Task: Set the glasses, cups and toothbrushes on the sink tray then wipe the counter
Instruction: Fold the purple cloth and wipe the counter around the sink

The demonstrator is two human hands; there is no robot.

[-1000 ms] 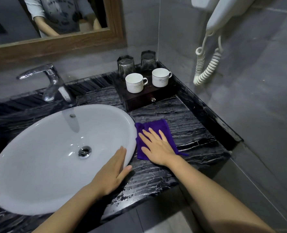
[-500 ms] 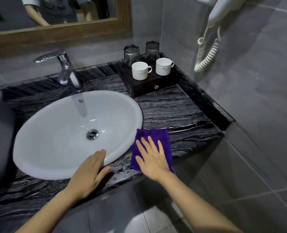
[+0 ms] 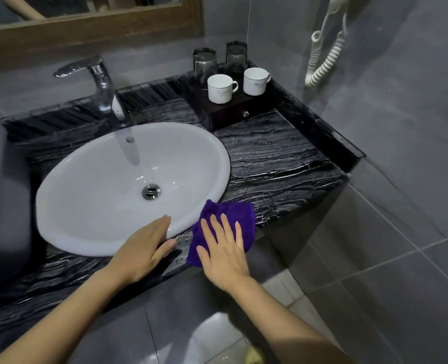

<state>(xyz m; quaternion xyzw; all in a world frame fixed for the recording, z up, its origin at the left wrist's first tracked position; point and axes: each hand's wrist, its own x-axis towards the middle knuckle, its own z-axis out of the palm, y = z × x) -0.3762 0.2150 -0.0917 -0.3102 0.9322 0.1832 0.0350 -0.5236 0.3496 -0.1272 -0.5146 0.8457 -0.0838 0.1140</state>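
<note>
My right hand [image 3: 224, 254] lies flat, fingers spread, pressing a purple cloth [image 3: 233, 219] onto the front edge of the black marble counter [image 3: 275, 158]. The cloth hangs slightly past the edge. My left hand [image 3: 144, 248] rests flat on the counter against the rim of the white sink [image 3: 86, 232], holding nothing. At the back right a dark wooden tray [image 3: 233, 114] carries two white cups [image 3: 220, 89] [image 3: 255, 81] and two upturned dark glasses [image 3: 204, 64] [image 3: 236, 56]. No toothbrushes are visible.
A chrome faucet [image 3: 99, 82] stands behind the sink. A wood-framed mirror [image 3: 91, 27] hangs above. A white coiled cord [image 3: 325, 61] dangles on the right wall. A grey bin-like object [image 3: 2, 200] sits at the left. Raised marble ledge [image 3: 320, 130] borders the counter's right side.
My right hand has dragged the purple cloth from the middle of the counter toward the front edge. My left hand stayed on the sink rim. The view shifted back and left.
</note>
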